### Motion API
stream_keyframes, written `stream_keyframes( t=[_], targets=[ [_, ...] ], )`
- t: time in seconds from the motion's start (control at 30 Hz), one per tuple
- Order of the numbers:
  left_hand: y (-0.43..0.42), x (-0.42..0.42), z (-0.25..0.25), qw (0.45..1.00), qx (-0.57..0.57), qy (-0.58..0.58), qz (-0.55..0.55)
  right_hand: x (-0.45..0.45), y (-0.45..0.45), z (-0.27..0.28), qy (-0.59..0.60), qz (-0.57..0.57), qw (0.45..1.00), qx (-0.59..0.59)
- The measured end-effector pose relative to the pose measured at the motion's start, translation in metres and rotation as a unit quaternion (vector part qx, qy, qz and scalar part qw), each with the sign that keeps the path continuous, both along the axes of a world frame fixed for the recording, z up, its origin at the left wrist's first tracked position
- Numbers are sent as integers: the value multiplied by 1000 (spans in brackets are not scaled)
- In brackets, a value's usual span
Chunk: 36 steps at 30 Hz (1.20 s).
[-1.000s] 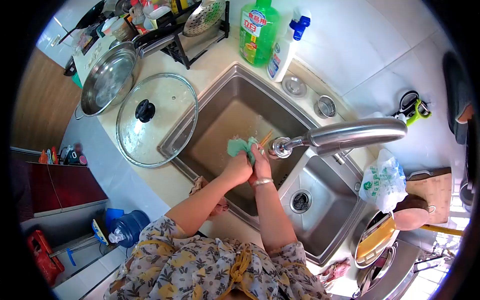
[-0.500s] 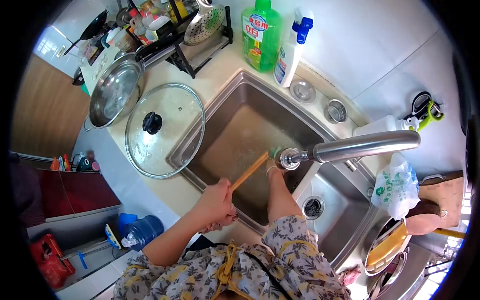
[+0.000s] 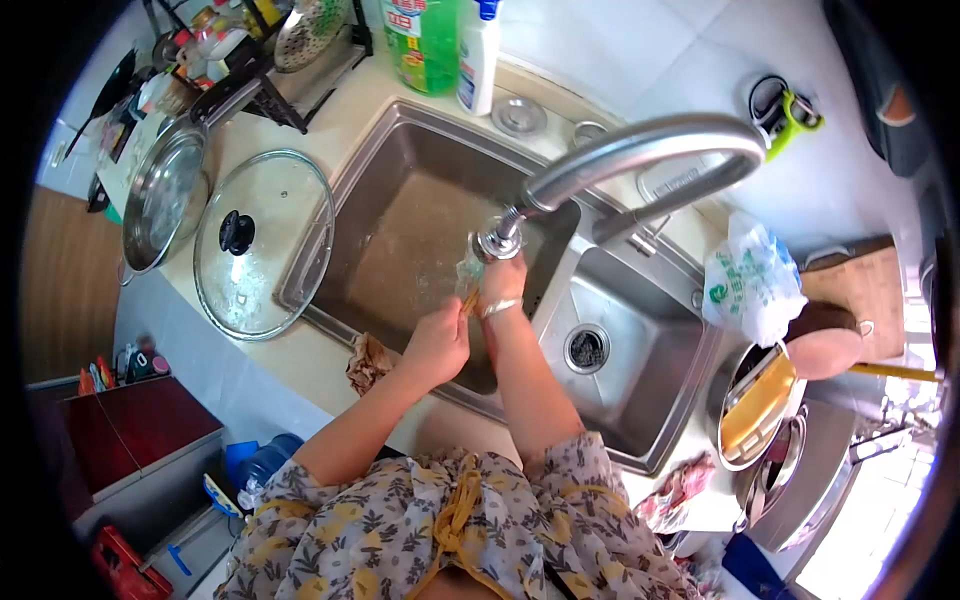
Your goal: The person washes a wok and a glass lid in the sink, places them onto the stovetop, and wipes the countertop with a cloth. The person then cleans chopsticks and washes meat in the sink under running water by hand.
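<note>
Over the near edge of the large sink basin (image 3: 400,230), my left hand (image 3: 438,345) is closed round the chopsticks (image 3: 470,302), of which only a short length shows. My right hand (image 3: 503,282), with a bracelet at the wrist, is under the faucet head (image 3: 498,242), which partly covers it. A pale green cloth (image 3: 468,270) shows beside the right hand's fingers, near the far end of the chopsticks. How the right fingers grip is mostly hidden. Shallow water lies in the basin.
A glass lid (image 3: 262,245) and a steel pan (image 3: 168,195) are on the left counter. The faucet (image 3: 650,150) arches over the small basin (image 3: 625,340). A green soap bottle (image 3: 425,50) and a white spray bottle (image 3: 480,60) stand behind. A brown cloth (image 3: 368,365) lies at the front edge.
My left hand has moved up and right with the chopsticks, closer to my right hand. Green cloth shows more beneath the faucet head. The whole view has shifted.
</note>
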<state>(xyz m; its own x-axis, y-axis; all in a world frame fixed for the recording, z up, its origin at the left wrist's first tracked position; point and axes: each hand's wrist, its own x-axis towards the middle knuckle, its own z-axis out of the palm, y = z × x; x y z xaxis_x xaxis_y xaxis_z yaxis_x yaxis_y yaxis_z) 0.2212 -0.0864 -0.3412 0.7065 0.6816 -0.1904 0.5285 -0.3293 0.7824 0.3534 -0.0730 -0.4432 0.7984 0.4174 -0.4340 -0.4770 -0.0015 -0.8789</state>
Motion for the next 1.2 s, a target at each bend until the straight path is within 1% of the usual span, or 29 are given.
stream_keyframes(
  t=[0.03,0.07,0.13,0.17,0.2,0.23,0.27,0.3,0.33,0.37,0.4,0.43,0.47,0.5,0.53,0.57,0.6,0.67,0.7,0.73,0.77,0.8,0.83,0.87,0.93,1.03,1.1,1.17,1.2],
  targets=[
    [-4,-6,11,1000,3,-7,-5,7,2,11,68,-44,995,56],
    [-8,-10,20,999,0,-36,-12,13,2,7,71,-47,995,58],
    [-11,-22,39,999,-17,-26,-25,32,-1,-11,-30,-83,993,80],
    [-15,-33,45,998,-42,-15,-33,38,-22,48,20,-46,998,23],
    [-19,-46,50,999,-46,-7,-23,52,-35,44,15,-52,998,13],
    [-17,-58,54,997,-72,-11,-34,61,-51,57,5,-41,998,54],
    [-14,-69,57,994,-98,-16,-45,66,-70,75,-102,-7,995,2],
    [-8,-79,58,995,-97,-10,-35,76,-90,69,-111,-19,993,-45],
    [2,-85,58,994,-105,2,0,79,-111,72,-110,-23,993,-41],
    [12,-90,59,993,-113,12,34,84,-131,62,-152,-14,983,-98],
    [20,-96,59,993,-112,11,42,94,-156,37,-242,23,960,-142],
    [28,-102,58,985,-158,-14,75,91,-174,26,-282,37,939,-192],
    [35,-106,56,973,-203,-38,104,93,-193,21,-293,121,892,-323],
    [40,-109,55,957,-249,-63,132,86,-200,23,-295,123,892,-321],
    [42,-109,54,956,-240,-82,146,80,-207,24,-328,235,807,-431],
    [42,-110,53,956,-241,-85,147,77,-211,24,-350,336,696,-528],
    [44,-112,53,949,-261,-90,154,59,-196,51,-336,366,611,-617],
    [47,-110,53,943,-282,-97,151,46,-184,52,-446,328,635,-539],
    [45,-109,54,937,-291,-105,162,33,-173,56,-542,290,654,-440],
    [43,-109,55,931,-302,-110,173,15,-154,77,-583,293,690,-313],
    [40,-107,59,931,-308,-109,163,-6,-137,90,-589,308,721,-196],
    [39,-105,65,914,-334,-125,193,-33,-125,110,-605,367,695,-131],
    [38,-104,67,895,-360,-140,223,-59,-112,108,-578,401,709,-42],
    [38,-106,62,889,-373,-149,219,-77,-103,114,-514,502,695,37],
    [37,-105,63,895,-365,-141,215,-120,-91,122,-565,513,643,57],
    [41,-109,58,903,-340,-132,226,-124,-92,113,-548,537,639,41],
    [43,-117,58,920,-307,-120,211,-119,-92,94,-576,515,633,52],
    [46,-124,55,920,-303,-124,216,-110,-93,85,-510,513,689,51],
    [45,-124,53,925,-289,-114,219,-106,-93,86,-511,515,686,58]
  ],
)
